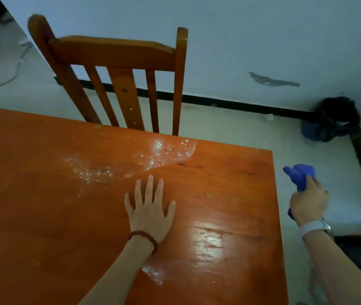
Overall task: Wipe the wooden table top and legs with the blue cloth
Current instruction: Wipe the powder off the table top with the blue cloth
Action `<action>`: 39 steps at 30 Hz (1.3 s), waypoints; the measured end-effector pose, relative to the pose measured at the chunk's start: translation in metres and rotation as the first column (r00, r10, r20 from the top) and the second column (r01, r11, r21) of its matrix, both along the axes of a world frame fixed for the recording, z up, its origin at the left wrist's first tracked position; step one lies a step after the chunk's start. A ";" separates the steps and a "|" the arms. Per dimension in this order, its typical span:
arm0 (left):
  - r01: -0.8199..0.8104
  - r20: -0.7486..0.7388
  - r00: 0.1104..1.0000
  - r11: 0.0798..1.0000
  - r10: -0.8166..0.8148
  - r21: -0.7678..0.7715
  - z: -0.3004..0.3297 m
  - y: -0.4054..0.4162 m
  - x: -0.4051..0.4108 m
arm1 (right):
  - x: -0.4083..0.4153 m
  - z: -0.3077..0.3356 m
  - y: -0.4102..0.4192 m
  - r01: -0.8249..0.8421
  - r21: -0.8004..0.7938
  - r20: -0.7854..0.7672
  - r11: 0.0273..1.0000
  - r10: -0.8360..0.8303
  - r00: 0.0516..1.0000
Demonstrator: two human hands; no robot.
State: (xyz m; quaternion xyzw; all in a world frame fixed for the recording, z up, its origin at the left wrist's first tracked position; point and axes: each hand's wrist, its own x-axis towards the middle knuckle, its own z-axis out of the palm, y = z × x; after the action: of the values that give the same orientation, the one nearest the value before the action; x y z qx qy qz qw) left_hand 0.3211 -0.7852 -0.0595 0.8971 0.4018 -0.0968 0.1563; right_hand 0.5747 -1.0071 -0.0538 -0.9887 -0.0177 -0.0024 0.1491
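The wooden table top runs off the frame's left and bottom edges, its legs hidden beneath, while the right hand covers most of the blue cloth.

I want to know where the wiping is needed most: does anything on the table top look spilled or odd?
Yes. White, glistening specks lie scattered on the table top near the far edge by the chair, just beyond the flat left hand. A smaller white patch lies beside the left forearm. The right hand holds the blue cloth off the table's right side.
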 end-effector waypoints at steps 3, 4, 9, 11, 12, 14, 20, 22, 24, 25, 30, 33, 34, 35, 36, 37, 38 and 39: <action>0.014 0.019 1.000 1.000 -0.014 0.013 0.008 0.009 0.001 | -0.012 0.006 0.033 -0.143 0.099 0.220 0.985 0.118 0.968; 0.017 0.027 0.999 1.000 -0.017 0.004 0.012 0.012 0.002 | -0.020 0.010 0.052 -0.227 0.120 0.295 0.967 0.183 0.938; -0.009 0.138 0.990 1.000 0.011 -0.019 0.030 0.046 -0.008 | -0.092 0.026 0.155 -0.596 0.132 0.433 0.792 0.495 0.753; -0.093 0.198 0.975 0.995 0.096 -0.025 0.035 0.071 -0.024 | -0.129 0.025 0.194 -0.686 0.154 0.407 0.711 0.587 0.700; -0.155 0.225 0.962 0.987 0.158 -0.029 0.037 0.084 -0.036 | -0.147 0.025 0.212 -0.723 0.164 0.399 0.671 0.625 0.671; -0.290 0.264 0.921 0.957 0.285 -0.023 0.038 0.113 -0.068 | -0.184 0.022 0.245 -0.786 0.172 0.392 0.594 0.691 0.608; -0.540 0.126 0.832 0.841 0.540 -0.034 0.013 0.184 -0.170 | -0.283 0.009 0.327 -0.911 0.132 0.326 0.392 0.850 0.413; -0.545 0.104 0.832 0.838 0.545 -0.028 0.004 0.191 -0.185 | -0.312 -0.001 0.343 -0.942 0.101 0.305 0.320 0.891 0.335; -0.529 0.129 0.841 0.849 0.525 -0.009 -0.001 0.193 -0.191 | -0.332 -0.010 0.350 -0.964 0.013 0.250 0.266 0.932 0.261; -0.526 0.141 0.842 0.850 0.521 -0.006 -0.002 0.193 -0.191 | -0.336 -0.013 0.351 -0.966 -0.047 0.210 0.255 0.948 0.240; -0.518 0.122 0.850 0.855 0.513 0.014 -0.006 0.192 -0.188 | -0.331 -0.016 0.355 -0.944 -0.127 0.119 0.306 0.949 0.291; -0.539 0.110 0.837 0.842 0.536 -0.003 -0.003 0.191 -0.183 | -0.324 -0.017 0.358 -0.904 -0.139 0.085 0.405 0.914 0.397; -0.552 0.116 0.827 0.833 0.550 -0.015 0.000 0.192 -0.179 | -0.320 -0.016 0.358 -0.887 -0.138 0.071 0.441 0.898 0.435; -0.562 0.134 0.818 0.827 0.560 -0.026 0.003 0.192 -0.173 | -0.313 -0.015 0.358 -0.868 -0.138 0.064 0.477 0.879 0.472; -0.564 0.158 0.812 0.825 0.561 -0.033 0.007 0.192 -0.166 | -0.305 -0.014 0.356 -0.848 -0.138 0.061 0.512 0.859 0.508; -0.555 0.188 0.814 0.831 0.550 -0.034 0.010 0.191 -0.158 | -0.294 -0.013 0.354 -0.826 -0.137 0.059 0.546 0.837 0.544; -0.536 0.214 0.821 0.843 0.530 -0.035 0.012 0.188 -0.147 | -0.282 -0.012 0.349 -0.802 -0.137 0.061 0.581 0.813 0.579; -0.509 0.229 0.833 0.860 0.504 -0.040 0.014 0.184 -0.134 | -0.268 -0.013 0.344 -0.779 -0.137 0.067 0.612 0.790 0.609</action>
State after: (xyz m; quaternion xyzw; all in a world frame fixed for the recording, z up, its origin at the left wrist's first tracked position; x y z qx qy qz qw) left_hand 0.1867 -0.6017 -0.0451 0.7656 0.6047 0.0578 0.2117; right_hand 0.3068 -0.6636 -0.0664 -0.8848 -0.4578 0.0043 0.0872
